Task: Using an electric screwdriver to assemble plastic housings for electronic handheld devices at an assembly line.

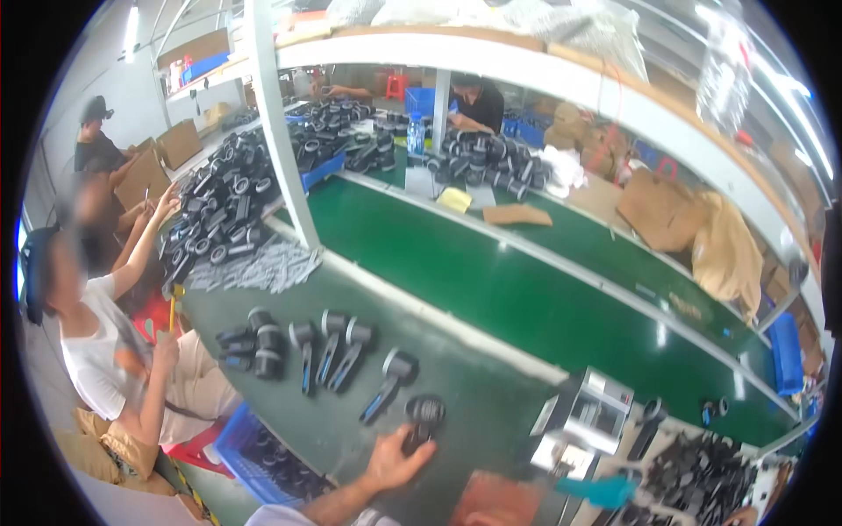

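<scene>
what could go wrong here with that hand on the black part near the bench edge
1. The left hand grips a black handheld device close to the bench's near edge; if it slips, it may drop toward the blue crate below.
2. Other black devices lie close together just beyond it, so a sweeping move could knock them.
3. The right hand is out of view, so it gives no visible support.

The person's left hand point(392, 463) is bare, with no glove, ring or watch. The forearm is bare too, and a light sleeve edge shows at the bottom.
</scene>
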Demonstrator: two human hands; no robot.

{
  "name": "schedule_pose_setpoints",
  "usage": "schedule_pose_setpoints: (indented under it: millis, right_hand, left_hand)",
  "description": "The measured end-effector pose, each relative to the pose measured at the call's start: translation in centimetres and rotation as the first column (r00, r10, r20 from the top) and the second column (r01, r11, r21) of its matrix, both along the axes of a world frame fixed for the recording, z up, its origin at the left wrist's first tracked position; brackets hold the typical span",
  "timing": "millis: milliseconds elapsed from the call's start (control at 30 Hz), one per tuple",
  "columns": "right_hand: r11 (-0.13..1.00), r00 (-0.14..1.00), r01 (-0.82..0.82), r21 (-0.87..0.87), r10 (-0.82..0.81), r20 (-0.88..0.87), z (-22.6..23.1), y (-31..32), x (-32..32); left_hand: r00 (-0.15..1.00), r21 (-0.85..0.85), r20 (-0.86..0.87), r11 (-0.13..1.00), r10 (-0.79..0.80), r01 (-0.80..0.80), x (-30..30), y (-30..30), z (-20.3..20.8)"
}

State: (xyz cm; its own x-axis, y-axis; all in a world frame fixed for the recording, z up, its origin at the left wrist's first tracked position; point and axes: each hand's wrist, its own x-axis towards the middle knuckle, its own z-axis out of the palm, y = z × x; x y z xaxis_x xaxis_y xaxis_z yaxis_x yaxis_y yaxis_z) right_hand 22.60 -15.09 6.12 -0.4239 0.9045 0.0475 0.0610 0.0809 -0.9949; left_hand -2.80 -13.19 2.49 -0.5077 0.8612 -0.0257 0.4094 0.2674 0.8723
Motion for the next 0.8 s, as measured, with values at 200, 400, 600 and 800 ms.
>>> schedule_pose_setpoints:
  millis: [200, 400, 600, 800]
  right_hand:
    - [0.95, 0.951, -0.241, 0.199, 0.19, 0.244, 19.4, 8.3, -11.1]
    - [0.991, 0.99, -0.132, 0.026, 0.131, 0.046, 26.4, 11.7, -18.3]
    - [0.697, 0.944, -0.329, 0.637, 0.228, 0.239, 41.2, 19.1, -24.8]
    - [0.493, 0.97, -0.207, 0.845, -0.008, 0.242, 54.5, 30.5, -38.3]
  left_hand:
    - [0.996, -0.145, 0.087, 0.989, -0.011, 0.023, -0.7, 1.5, 2.0]
    - [0.977, -0.085, 0.143, 0.981, -0.161, 0.174, -2.0, 1.4, 0.5]
    - [0.938, -0.223, 0.263, 0.931, -0.228, 0.289, -2.8, 3.6, 2.9]
    - [0.938, -0.074, -0.305, 0.986, -0.168, 0.152, -0.7, -0.6, -7.4]
